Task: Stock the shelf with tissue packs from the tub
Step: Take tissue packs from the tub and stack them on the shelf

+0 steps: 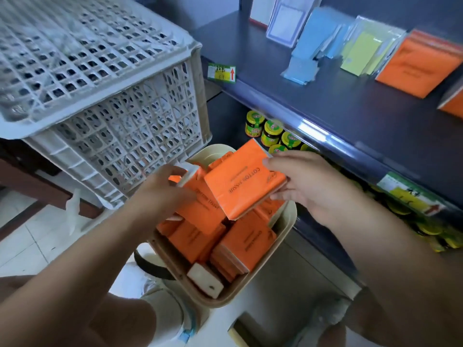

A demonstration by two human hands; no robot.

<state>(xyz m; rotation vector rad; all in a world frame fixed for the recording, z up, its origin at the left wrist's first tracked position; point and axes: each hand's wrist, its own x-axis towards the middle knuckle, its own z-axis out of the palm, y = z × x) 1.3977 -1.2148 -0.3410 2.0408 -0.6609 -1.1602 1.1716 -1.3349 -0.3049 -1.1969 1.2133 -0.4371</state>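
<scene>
Fingers [273, 163] of my right hand [308, 182] pinch an orange tissue pack [240, 181]; my left hand [160, 194] grips a second pack [200, 199] over the tub [290, 216]. I'd lift both flat, clearing the shelf [350, 108] lip.

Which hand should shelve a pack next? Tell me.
Right. The right hand holds a tissue pack above the tub, on the shelf side; the left hand grips a second pack lower down.
</scene>
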